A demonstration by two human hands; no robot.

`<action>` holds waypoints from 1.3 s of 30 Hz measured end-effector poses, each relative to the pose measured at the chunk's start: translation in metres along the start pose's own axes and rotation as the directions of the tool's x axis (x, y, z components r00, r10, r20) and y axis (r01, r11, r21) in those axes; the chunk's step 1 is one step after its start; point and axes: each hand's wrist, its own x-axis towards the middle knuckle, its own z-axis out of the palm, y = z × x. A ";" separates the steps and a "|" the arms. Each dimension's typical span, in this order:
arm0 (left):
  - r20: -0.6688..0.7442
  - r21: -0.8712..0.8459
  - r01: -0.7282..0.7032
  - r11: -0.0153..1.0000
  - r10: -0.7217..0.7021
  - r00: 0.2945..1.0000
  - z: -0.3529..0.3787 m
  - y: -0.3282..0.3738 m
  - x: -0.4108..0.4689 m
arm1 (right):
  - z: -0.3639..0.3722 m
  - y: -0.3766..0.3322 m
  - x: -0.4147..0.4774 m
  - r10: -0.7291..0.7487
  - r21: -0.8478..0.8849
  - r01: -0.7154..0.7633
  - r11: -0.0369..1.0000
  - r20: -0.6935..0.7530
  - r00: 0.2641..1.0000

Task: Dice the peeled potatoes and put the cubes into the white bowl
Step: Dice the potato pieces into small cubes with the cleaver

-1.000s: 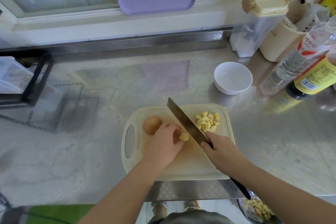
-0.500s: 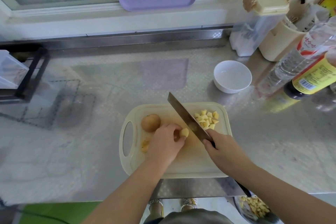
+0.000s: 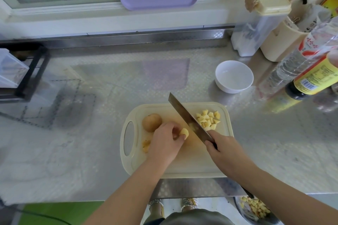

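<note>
A potato piece is pinched in the curled fingers of the left hand on the cutting board; a cleaver is gripped in the right hand, blade slanted just beside the piece. Dicing is judged in hand; cut cubes are heaped right of the blade, and the white bowl stands apart on the desk; a downward cut clear of the fingers is called for next.

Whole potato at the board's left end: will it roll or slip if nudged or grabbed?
Probably rolls: the whole potato looks rounded and rests on the flat cutting board. Likely stiff and dense, so a firm grip should hold. Possibly slippery if peeled and wet; the picture cannot settle that.
</note>
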 end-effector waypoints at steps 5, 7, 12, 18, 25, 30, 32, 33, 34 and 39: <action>0.081 0.069 -0.063 0.996 0.058 0.995 -0.005 0.000 0.003 | 0.001 0.001 -0.001 0.009 -0.006 -0.009 1.000 0.008 1.000; 0.057 0.046 -0.021 0.999 0.018 0.998 -0.005 -0.001 0.002 | 0.002 0.001 -0.001 0.018 -0.001 -0.018 1.000 0.009 1.000; 0.044 -0.039 0.080 0.996 -0.078 0.996 -0.005 -0.002 -0.002 | 0.003 0.001 -0.003 0.028 0.002 -0.028 1.000 0.012 1.000; 0.034 -0.046 0.089 0.995 -0.087 0.996 0.000 -0.001 -0.003 | 0.006 -0.003 -0.005 0.025 -0.010 -0.025 1.000 0.021 0.999; -0.015 -0.019 0.031 0.999 -0.031 0.999 0.002 0.001 -0.004 | 0.009 -0.003 -0.004 0.003 -0.104 0.000 0.995 0.034 0.999; -0.028 0.054 -0.056 0.997 0.058 0.998 0.002 0.002 -0.004 | 0.008 -0.004 -0.004 -0.009 -0.131 0.015 0.991 0.046 0.999; -0.031 0.078 -0.079 0.994 0.081 0.996 0.002 0.001 -0.004 | 0.008 -0.004 -0.003 -0.004 -0.141 0.013 0.990 0.058 0.998; -0.032 0.083 -0.086 0.993 0.089 0.996 0.002 0.000 -0.003 | 0.008 -0.004 -0.003 -0.005 -0.148 0.014 0.989 0.063 0.998; -0.033 0.087 -0.095 0.992 0.098 0.995 0.003 0.000 -0.003 | 0.007 -0.005 -0.002 -0.004 -0.155 0.014 0.988 0.070 0.998; -0.036 0.086 -0.128 0.988 0.132 0.991 0.004 -0.004 -0.003 | 0.011 -0.010 0.007 0.002 -0.220 0.021 0.975 0.101 0.995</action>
